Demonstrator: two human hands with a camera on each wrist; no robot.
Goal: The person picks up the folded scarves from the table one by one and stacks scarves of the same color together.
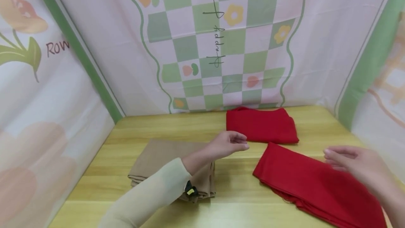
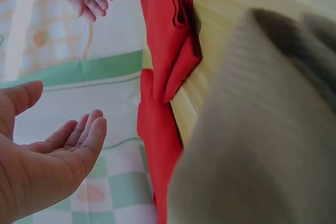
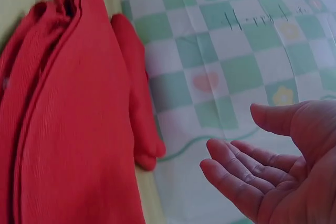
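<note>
In the head view a long folded red cloth (image 1: 310, 182) lies on the right of the table, my right hand (image 1: 360, 164) hovering over its far side. That hand holds nothing; its fingers are loosely bent, as the right wrist view also shows. A smaller folded red cloth (image 1: 261, 125) lies behind, by the back wall. My left hand (image 1: 226, 143) is in the air near that cloth's front left corner, fingers relaxed and holding nothing. Beneath my left forearm sits a folded brown cloth (image 1: 167, 154), partly hidden by the sleeve; it looms large and blurred in the left wrist view.
The light wooden table (image 1: 234, 207) meets a hanging checked fabric (image 1: 221, 45) at its back edge. Printed fabric walls (image 1: 63, 115) stand on the left and right. A small black item with a yellow patch (image 1: 191, 191) is at the left sleeve.
</note>
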